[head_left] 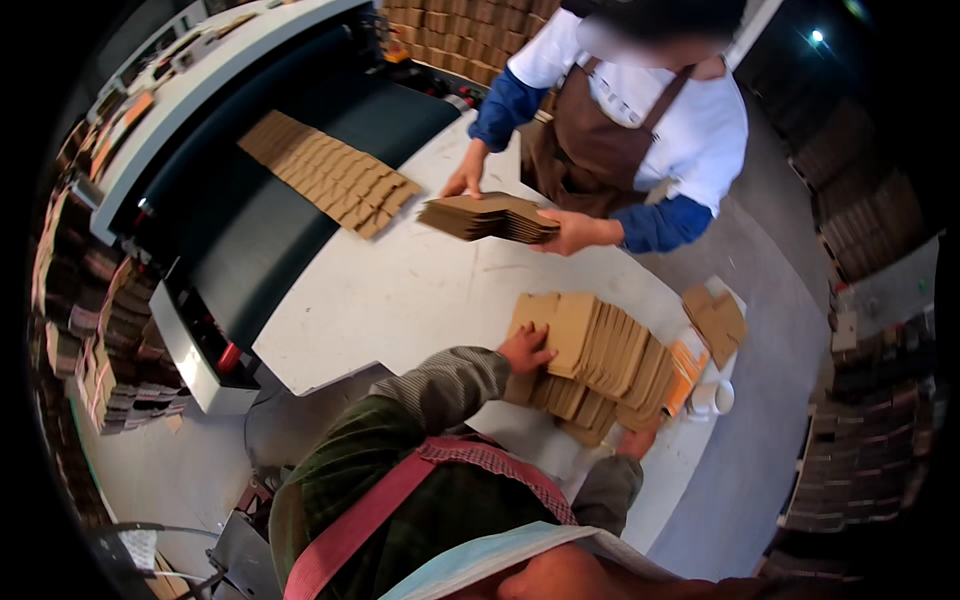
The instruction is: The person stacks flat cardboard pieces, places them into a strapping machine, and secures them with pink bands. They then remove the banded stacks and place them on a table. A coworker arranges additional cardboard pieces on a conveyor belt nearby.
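A fanned-out pile of flat brown cardboard box blanks (pixel 612 345) lies on the white table (pixel 400 300) in front of me. My left hand (pixel 528 350) rests on the pile's left side, its fingers spread over the top pieces. At the pile's near right edge is my right hand (pixel 638 440), blurred, with its fingers mostly hidden against the cardboard. Across the table, a co-worker in a brown apron (pixel 600 130) holds a smaller bundle of folded cardboard (pixel 485 216) between both hands.
An overlapping row of cardboard pieces (pixel 325 170) lies on the dark conveyor belt (pixel 270 235) at left and reaches onto the table. To the right are a white roll (pixel 711 398), an orange-and-white packet (pixel 686 370) and a loose cardboard piece (pixel 714 322). Stacked cardboard (pixel 850 465) lines the right side.
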Demonstrator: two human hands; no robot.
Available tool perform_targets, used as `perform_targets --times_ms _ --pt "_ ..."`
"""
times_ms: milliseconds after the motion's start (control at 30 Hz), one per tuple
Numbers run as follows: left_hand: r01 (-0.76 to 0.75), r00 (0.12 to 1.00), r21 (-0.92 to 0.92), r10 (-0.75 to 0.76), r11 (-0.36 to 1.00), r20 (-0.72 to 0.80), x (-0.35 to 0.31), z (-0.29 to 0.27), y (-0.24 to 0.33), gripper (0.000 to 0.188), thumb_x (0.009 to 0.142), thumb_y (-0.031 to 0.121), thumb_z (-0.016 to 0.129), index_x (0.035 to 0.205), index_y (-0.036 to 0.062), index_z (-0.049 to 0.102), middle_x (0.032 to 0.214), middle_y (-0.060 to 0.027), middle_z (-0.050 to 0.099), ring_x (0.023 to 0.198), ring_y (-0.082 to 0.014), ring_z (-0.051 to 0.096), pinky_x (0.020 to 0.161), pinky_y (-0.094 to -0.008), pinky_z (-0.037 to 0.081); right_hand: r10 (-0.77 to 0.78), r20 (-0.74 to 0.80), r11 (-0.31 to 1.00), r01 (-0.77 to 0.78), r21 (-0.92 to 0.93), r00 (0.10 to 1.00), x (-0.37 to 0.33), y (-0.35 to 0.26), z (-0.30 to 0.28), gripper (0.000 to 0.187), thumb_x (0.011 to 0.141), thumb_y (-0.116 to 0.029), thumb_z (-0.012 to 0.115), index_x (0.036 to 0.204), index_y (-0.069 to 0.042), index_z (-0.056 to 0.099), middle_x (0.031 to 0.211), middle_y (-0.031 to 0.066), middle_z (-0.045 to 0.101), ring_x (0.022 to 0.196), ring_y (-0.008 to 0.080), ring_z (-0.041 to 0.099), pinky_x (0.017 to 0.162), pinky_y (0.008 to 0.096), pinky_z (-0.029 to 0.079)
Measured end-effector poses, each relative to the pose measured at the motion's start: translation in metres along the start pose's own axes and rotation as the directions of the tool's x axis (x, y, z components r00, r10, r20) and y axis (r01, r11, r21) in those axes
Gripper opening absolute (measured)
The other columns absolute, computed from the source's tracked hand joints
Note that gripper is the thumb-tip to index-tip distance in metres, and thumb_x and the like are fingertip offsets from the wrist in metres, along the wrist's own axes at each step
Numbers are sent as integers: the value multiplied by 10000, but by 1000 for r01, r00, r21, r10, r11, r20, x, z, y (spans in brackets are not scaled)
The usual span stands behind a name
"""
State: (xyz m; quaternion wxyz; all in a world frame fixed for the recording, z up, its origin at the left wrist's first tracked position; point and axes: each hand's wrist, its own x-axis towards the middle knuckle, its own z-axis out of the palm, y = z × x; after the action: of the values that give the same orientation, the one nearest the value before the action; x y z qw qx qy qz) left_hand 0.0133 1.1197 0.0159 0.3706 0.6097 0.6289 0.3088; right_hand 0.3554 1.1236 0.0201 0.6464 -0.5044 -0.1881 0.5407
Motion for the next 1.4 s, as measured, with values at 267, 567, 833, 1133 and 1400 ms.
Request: perform_targets --times_ms 267,567,833,1133,1400 --pt "-128 988 -261 101 957 -116 -7 6 18 593 875 335 577 1301 -40 405 1305 -229 450 1244 -328 392 1050 -398 278 -32 -49 991 25 -135 998 -17 -13 8 513 970 -391 394 1305 -3 394 1240 123 494 1134 237 499 930 370 443" --pt "-128 591 -519 485 845 645 -104 -115 136 483 899 228 573 1301 -11 449 1273 -195 512 1203 -257 479 1021 -330 339 -169 56 923 178 -341 984 0 11 -30 509 967 -364 418 1320 -3 354 1268 109 468 1152 237 481 959 378 401" --pt "55 981 -571 -151 819 -121 11 -127 -15 619 970 467 332 1454 108 192 1504 -106 189 1387 -204 159 1105 -333 155 -214 341 958 264 -109 915 -50 -30 78 597 953 -507 351 1297 -21 400 1286 103 451 1190 225 437 1009 397 338" --pt "8 997 -517 -44 856 -58 10 -73 -45 551 988 367 325 1440 70 219 1500 -110 197 1395 -206 120 1123 -318 98 303 213 942 -259 -213 929 -13 -4 117 659 959 -546 231 1356 -39 370 1334 86 447 1193 220 441 1014 346 331" --pt "60 998 -667 -61 743 22 7 -84 -60 547 1001 371 270 1451 72 183 1500 -98 191 1376 -200 171 1109 -308 146 197 443 951 -61 -303 875 9 28 88 631 954 -513 325 1351 -23 357 1336 100 428 1193 265 431 1025 384 324"
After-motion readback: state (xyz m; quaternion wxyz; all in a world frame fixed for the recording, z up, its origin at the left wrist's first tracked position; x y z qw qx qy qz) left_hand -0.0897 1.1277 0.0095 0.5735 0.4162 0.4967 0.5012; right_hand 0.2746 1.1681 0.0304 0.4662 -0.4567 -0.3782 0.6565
